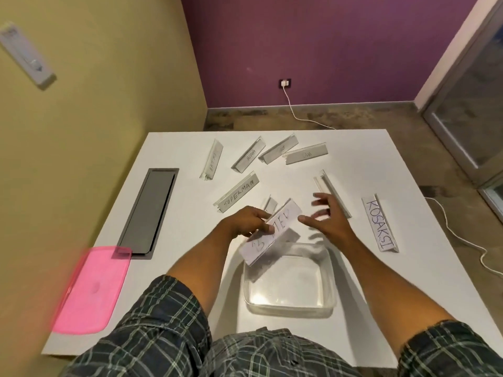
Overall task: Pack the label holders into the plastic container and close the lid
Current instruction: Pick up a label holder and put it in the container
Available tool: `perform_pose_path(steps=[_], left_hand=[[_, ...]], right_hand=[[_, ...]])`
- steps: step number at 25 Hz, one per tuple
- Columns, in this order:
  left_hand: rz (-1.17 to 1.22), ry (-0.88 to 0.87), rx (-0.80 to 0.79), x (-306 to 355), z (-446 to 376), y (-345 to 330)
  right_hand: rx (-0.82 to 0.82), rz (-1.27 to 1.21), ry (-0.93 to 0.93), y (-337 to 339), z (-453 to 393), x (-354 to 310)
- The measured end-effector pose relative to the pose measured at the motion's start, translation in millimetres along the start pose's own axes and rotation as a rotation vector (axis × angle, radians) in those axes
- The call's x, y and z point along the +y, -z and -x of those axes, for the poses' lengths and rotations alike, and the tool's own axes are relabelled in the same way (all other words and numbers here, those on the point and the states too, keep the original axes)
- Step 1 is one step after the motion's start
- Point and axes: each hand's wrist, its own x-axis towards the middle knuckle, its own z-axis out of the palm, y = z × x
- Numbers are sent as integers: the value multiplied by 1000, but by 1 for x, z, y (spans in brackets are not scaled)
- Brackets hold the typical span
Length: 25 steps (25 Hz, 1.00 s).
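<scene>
- Clear plastic container (pixel 289 304) sits near, lid off, ready for loading;
- left hand (pixel 246 221) pinches a label holder (pixel 270 232) over its far rim;
- right hand (pixel 326 216) fingers spread, holding nothing

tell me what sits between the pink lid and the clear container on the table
In the head view, only the person's left forearm crosses above that stretch; the white table between the pink lid and the clear container is otherwise bare.

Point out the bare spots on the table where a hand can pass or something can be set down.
Bare: the strip between the grey panel and the SUPERMAN holder; the patch between the pink lid and the container; the table right of the container, below the KOSAKSI holder. Crowded: the far middle, where holders cluster, and around both hands.
</scene>
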Motion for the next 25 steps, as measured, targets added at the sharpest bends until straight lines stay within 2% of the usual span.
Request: perform_pose_path(steps=[2,4,7,12,15,18,25], left_hand=[[-127,-9,-90,-2,2,-3],[-233,-25,-158,0,3,-12],[-369,-57,-235,9,-1,-25],[-524,-78,-300,19,-10,-43],[-584,-78,-308,14,-14,-51],[-675,-79,-250,5,-17,-53],[-1189,-177,-48,-22,-10,-47]], right_hand=[[-106,247,160,13,-3,1],[-282,532,222,23,-4,2],[-445,818,178,25,-3,1],[-679,1082,202,10,6,-1],[-733,1136,246,6,12,5],[-725,1183,277,5,17,11],[-709,1365,377,4,26,26]])
